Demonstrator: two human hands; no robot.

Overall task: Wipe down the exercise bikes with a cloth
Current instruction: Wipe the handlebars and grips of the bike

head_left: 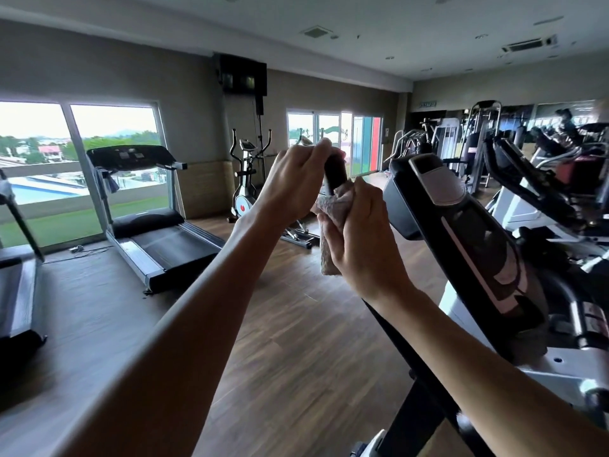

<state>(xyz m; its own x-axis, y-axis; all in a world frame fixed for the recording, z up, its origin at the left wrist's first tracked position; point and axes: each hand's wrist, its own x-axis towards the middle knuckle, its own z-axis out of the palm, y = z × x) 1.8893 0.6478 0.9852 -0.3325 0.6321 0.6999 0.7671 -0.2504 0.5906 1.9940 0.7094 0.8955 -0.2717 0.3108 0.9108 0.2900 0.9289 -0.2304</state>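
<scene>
- Left hand (298, 183) is gripping the top of the black handlebar (335, 174).
- Right hand (361, 239) is clutching the cloth (329, 222) around the handlebar just below.
- Bare wood floor (296, 341) is lying open between the treadmill (158, 219) and the exercise bike (478, 245).

Treadmill (148, 206) at left by big windows (79, 153), 2nd treadmill (16, 275) cut off at far left edge. Elliptical (247, 189) near back wall, dark TV (244, 77) mounted above it. Weight machines (461, 143) crowd far right. Wood-look floor (296, 341); AC vent (527, 44) in ceiling.
</scene>
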